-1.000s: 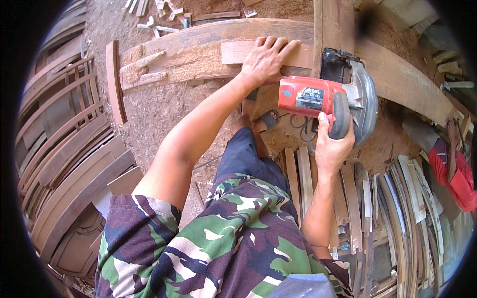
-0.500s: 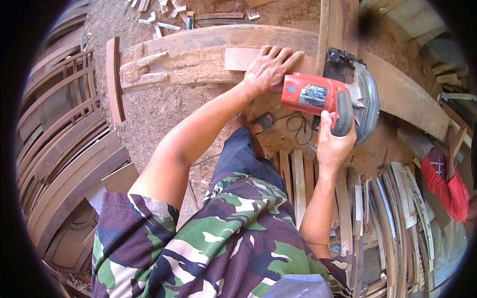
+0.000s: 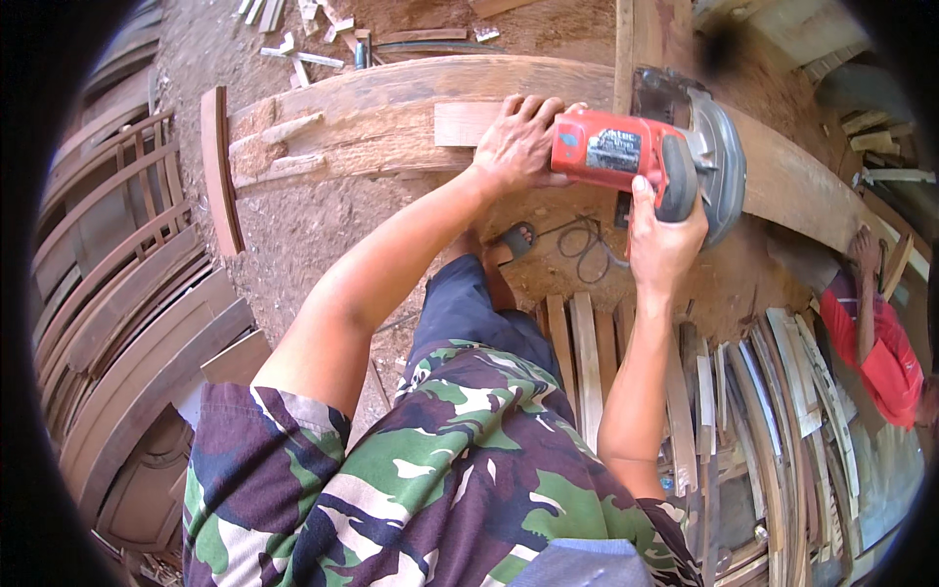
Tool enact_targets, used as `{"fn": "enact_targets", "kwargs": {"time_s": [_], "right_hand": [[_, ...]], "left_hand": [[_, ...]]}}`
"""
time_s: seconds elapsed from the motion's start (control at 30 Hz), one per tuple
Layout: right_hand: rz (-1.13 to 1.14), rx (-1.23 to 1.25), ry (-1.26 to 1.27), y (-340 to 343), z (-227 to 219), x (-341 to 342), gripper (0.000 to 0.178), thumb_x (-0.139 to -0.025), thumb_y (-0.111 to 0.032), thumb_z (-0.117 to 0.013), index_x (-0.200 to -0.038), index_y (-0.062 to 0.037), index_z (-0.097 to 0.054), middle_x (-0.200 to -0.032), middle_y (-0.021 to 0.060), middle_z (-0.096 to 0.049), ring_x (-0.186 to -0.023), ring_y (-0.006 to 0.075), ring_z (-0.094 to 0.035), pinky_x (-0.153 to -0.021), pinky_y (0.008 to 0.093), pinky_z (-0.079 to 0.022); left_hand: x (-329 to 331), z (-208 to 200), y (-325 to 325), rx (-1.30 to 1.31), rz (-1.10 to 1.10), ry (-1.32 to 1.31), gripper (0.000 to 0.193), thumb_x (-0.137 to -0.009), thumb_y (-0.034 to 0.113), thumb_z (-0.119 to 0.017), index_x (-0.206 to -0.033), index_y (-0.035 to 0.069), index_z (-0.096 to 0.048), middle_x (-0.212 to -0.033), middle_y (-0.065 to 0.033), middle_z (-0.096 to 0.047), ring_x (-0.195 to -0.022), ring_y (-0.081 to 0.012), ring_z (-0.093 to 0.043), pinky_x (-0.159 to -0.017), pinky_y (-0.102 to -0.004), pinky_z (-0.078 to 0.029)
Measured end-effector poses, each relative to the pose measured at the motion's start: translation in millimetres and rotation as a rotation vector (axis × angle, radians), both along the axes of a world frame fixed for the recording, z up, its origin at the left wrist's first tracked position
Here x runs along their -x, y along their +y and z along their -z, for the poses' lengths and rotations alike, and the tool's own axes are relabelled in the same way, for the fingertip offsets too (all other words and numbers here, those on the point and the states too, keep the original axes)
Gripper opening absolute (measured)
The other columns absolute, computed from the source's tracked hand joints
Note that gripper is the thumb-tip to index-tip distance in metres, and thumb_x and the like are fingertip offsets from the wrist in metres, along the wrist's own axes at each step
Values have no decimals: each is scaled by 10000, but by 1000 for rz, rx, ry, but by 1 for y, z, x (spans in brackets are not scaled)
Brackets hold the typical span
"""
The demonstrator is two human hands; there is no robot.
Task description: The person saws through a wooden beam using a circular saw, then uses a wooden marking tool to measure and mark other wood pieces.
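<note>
- Your right hand [image 3: 668, 240] is wrapped round the handle [image 3: 678, 181] of the saw [image 3: 606, 152], which overlaps the near edge of the beam [image 3: 391, 98].
- Your left hand [image 3: 523, 145] lies loosely open over the board [image 3: 462, 124], near that edge.

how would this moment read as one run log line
left hand: spread on short board | right hand: gripping red power saw | short board: atop long beam | co-worker: far right

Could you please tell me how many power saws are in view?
1: a red circular saw, gripped by the right hand, just right of the left hand, which rests on a short pale board. Others could be hidden among the wood strips.
</note>
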State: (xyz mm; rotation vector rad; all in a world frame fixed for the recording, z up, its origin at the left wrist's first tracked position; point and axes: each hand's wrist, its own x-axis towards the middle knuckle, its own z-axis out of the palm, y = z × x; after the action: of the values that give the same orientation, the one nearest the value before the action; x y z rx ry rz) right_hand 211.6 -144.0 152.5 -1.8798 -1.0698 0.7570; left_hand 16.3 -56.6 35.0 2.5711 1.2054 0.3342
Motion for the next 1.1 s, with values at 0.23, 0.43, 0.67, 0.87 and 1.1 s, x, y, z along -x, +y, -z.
{"fn": "enact_targets", "kwargs": {"time_s": [0.23,0.43,0.67,0.87,1.1], "right_hand": [[-22,-36,-66,13,-8,2,177,-939,-56,-776,-1082,34,-724,-944,166,-783,-861,241,-752,-811,388,-572],[17,45,-39,-41,-12,-6,285,-929,-137,-787,-1134,40,-697,-937,293,-742,-924,464,-759,-797,488,-568],[144,73,-156,-153,-12,-31,173,-938,-126,-802,-1005,-1,-702,-772,176,-687,-682,307,-706,-659,423,-532],[346,215,-99,-215,52,-87,231,-926,-145,-791,-1060,22,-705,-867,220,-730,-816,420,-735,-757,484,-566],[336,394,-167,-253,288,-206,542,-926,-228,-757,-1401,2,-636,-1162,350,-719,-1107,529,-690,-961,570,-548]], "left_hand": [[-5,10,4,15,-23,14,1020,-733,744,-773,-1498,101,-565,-1446,-130,-567,-1317,-323,-515,-1149,-484,-361],[-17,13,22,-9,-22,3,930,-832,578,-751,-1591,130,-452,-1363,-113,-599,-1296,-318,-539,-1119,-495,-384],[-38,2,22,24,-50,40,1170,-661,615,-893,-1612,112,-434,-1429,-140,-559,-1337,-361,-502,-1164,-524,-359],[-54,6,16,69,-75,139,1193,-681,581,-902,-1633,87,-382,-1460,-179,-511,-1347,-414,-465,-1177,-552,-340],[-56,31,17,-13,-50,237,1268,-643,580,-916,-1642,46,-346,-1426,-201,-509,-1319,-409,-473,-1165,-555,-348]]}}
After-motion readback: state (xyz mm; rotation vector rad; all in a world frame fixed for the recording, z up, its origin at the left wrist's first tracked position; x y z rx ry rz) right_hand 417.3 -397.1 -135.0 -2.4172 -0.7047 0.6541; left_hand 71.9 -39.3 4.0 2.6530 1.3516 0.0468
